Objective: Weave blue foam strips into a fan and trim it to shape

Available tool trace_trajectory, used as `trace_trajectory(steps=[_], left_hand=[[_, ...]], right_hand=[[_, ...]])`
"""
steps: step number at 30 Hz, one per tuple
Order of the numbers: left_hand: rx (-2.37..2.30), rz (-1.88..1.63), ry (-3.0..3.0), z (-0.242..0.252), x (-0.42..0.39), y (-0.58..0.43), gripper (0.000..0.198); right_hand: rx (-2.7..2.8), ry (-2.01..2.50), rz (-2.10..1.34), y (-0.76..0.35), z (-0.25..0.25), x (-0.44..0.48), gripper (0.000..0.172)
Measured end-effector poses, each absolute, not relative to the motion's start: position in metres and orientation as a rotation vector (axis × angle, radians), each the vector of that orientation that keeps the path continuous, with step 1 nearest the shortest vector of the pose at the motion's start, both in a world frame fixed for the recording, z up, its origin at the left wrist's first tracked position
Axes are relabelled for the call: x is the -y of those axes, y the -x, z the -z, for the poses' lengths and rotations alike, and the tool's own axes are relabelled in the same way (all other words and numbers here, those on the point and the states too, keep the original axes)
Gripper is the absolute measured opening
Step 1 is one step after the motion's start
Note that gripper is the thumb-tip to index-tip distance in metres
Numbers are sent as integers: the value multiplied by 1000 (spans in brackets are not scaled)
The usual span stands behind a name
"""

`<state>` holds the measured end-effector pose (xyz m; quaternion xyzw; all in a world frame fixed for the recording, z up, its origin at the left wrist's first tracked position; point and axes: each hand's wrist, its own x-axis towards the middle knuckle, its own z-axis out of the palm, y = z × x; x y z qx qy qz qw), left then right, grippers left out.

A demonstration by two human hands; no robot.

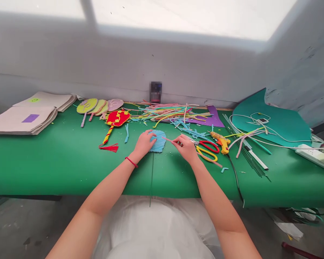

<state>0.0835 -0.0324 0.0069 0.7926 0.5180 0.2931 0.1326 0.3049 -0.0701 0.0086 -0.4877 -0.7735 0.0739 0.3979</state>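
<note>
On the green-covered table lies a light-blue fan (158, 142) made of ribbed pipe cleaners, with a thin dark wire stem (152, 176) running from it past the front edge. My left hand (145, 143) holds the fan by its left side, fingers curled over it. Pinched in the fingertips of my right hand (185, 146) is a pink pipe cleaner (167, 139), its tip reaching over the fan's right edge. Close to my right hand lie scissors (209, 153) with one red and one yellow handle.
A yellow glue gun (223, 142) with a black cord lies at right, near loose pipe cleaners (178, 113) and thin wires (255, 163). A red fan (118, 118) with a tassel and several paler fans (87, 105) lie at left, beside paper stacks (16, 120). A power strip (310, 153) stands far right.
</note>
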Motion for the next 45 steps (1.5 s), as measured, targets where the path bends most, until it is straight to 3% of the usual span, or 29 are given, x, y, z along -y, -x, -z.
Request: trace_trajectory(steps=[5,11,29,45], left_hand=[[-1482,-957,-2221,-10,28,-77,12],[-1230,-803,-2196,-7,18,-69,11],[-1036,-488,-2279,-1,22,-76,16],[-1003,-468,-2295,-3,28,-83,15]], right_hand=[[2058,1173,-462,-296,-5,77,22],[2186,1174,-613,-294,-2,76,16],[2238,1274,-607,-294,1,76,16],[2235,1303,-568,-294,2,74,15]])
